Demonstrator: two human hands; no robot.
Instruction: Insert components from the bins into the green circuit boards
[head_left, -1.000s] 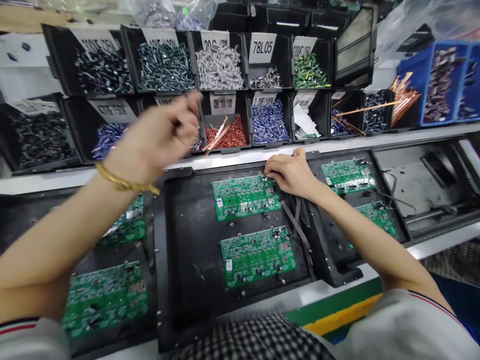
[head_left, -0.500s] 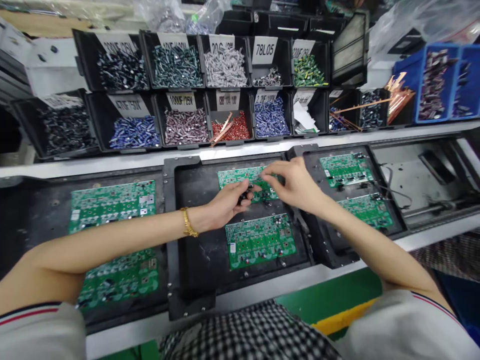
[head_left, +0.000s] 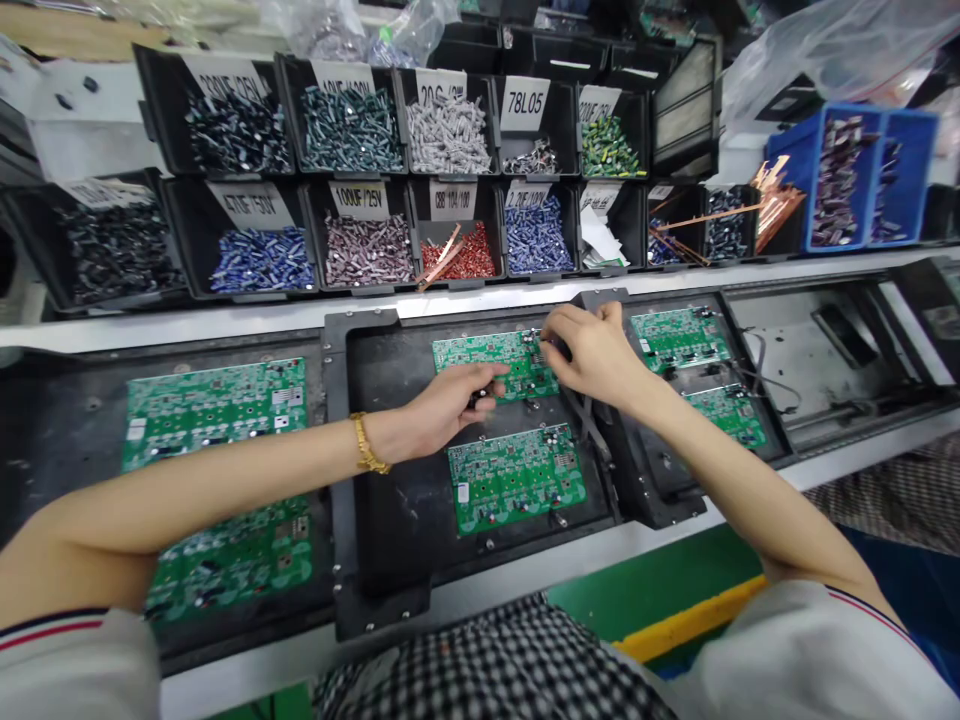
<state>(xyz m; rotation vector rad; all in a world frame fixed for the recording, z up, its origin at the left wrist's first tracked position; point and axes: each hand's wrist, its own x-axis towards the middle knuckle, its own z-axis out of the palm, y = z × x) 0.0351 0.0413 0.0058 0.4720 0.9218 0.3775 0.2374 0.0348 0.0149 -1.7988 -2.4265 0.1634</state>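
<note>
Over the upper green circuit board (head_left: 480,352) in the middle black tray (head_left: 397,500), both of my hands are at work. My left hand (head_left: 450,405) is curled around small dark components (head_left: 477,397), whose kind I cannot make out. At the board's right end, my right hand (head_left: 589,350) has its thumb and fingers pinched close to the surface; whatever is between them is hidden. Below my left hand lies a second circuit board (head_left: 517,478), flat in the same tray and carrying several small parts.
Labelled black bins of capacitors (head_left: 367,250) and other parts stand in two rows behind the trays. Circuit boards lie in the left tray (head_left: 217,400) and the right tray (head_left: 679,338). Blue bins (head_left: 810,190) and copper-coloured strips (head_left: 780,205) are at the back right.
My right hand has moved slightly right and down to the board's right end. My left hand has shifted a little left and lower, still curled around the dark components.
</note>
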